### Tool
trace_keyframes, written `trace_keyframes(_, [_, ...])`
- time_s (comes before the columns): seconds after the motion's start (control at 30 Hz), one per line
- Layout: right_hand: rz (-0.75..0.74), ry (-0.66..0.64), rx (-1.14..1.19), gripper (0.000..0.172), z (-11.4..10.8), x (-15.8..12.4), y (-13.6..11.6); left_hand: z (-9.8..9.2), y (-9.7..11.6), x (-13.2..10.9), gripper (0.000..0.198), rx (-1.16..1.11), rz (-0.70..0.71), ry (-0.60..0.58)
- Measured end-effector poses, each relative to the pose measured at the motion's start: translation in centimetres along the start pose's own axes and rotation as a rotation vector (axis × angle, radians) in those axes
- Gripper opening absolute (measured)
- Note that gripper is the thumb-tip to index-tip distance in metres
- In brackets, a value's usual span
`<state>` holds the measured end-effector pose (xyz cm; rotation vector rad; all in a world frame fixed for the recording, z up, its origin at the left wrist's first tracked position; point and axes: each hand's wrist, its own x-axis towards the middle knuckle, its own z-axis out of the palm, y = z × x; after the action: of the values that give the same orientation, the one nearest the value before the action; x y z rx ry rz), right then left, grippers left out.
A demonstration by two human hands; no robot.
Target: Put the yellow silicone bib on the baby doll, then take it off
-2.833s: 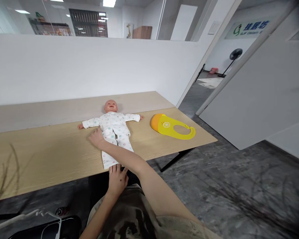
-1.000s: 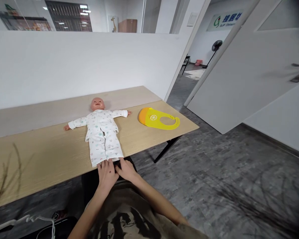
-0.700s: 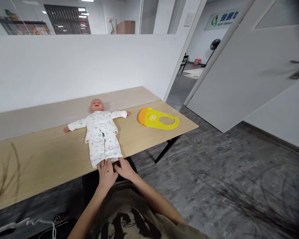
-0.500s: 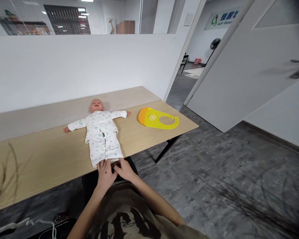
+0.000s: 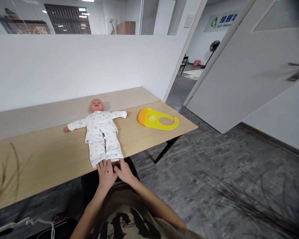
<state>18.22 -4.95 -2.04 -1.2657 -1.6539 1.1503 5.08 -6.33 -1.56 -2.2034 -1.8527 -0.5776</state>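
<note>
A baby doll in white printed pajamas lies on its back on the table, head toward the wall and arms stretched out sideways. Its pajama pants reach the front edge of the table. My left hand lies over that edge with its fingers stretched out, their tips at the pant cuffs. Beside it, my right hand rests by the other cuff, its thumb close to my left hand; the fingers look extended, though some are partly hidden. Neither hand visibly grips anything. Right of the doll lies a yellow and orange bib.
The wooden table stands against a white half wall with glass above. To the right are an open door and grey floor. A white cable shows at lower left.
The view has shifted very slightly. My hands stay at the pant cuffs, and the doll and bib have not moved on the table.
</note>
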Motion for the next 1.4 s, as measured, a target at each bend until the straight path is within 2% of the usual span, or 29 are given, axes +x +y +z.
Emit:
trace_keyframes(0.13, [0.012, 0.017, -0.014, 0.055, 0.5, -0.3, 0.3, 0.3, -0.3, -0.2, 0.029, 0.021, 0.008, -0.008])
trace_keyframes(0.43, [-0.005, 0.050, 0.069, 0.056, 1.2, -0.6, 0.5, 0.1, -0.3, -0.5, 0.041, 0.085, 0.053, -0.010])
trace_keyframes(0.53, [0.006, 0.037, 0.033, 0.058, 1.4, -1.0, 0.5, 0.1, -0.3, -0.7, 0.044, 0.125, 0.064, -0.023])
trace_keyframes(0.7, [-0.076, 0.084, -0.028, 0.062, -0.2, -3.2, 1.7, -0.1, 0.0, -1.0, 0.042, 0.131, 0.081, -0.042])
trace_keyframes(0.83, [-0.135, 0.228, -0.040, 0.041, -4.4, -4.2, 3.1, -0.5, 0.6, -1.4, 0.042, 0.164, 0.085, -0.048])
trace_keyframes(0.97, [-0.107, 0.523, 0.058, 0.032, -10.7, -1.6, 4.0, -0.8, 1.0, -1.9, 0.048, 0.166, 0.101, -0.035])
trace_keyframes(1.03, [-0.082, 0.659, 0.193, 0.039, -14.2, 0.7, 4.1, -0.8, 0.9, -2.1, 0.050, 0.166, 0.110, -0.026])
trace_keyframes(1.1, [0.002, 0.777, 0.390, 0.045, -17.4, 3.1, 4.1, -0.7, 0.8, -2.3, 0.051, 0.173, 0.117, -0.027])
trace_keyframes(1.17, [0.111, 0.903, 0.678, 0.041, -20.2, 5.2, 3.9, -0.7, 0.6, -2.4, 0.053, 0.179, 0.122, -0.027])
trace_keyframes(1.27, [0.237, 0.936, 0.962, 0.018, -23.5, 7.2, 3.6, -0.6, 0.4, -2.5, 0.054, 0.170, 0.118, -0.018])
trace_keyframes(1.33, [0.285, 0.923, 1.007, 0.008, -25.2, 7.8, 3.5, -0.6, 0.4, -2.5, 0.054, 0.154, 0.116, -0.014])
trace_keyframes(1.4, [0.315, 0.923, 1.030, 0.005, -26.5, 8.0, 3.4, -0.7, 0.4, -2.6, 0.053, 0.151, 0.125, -0.014])
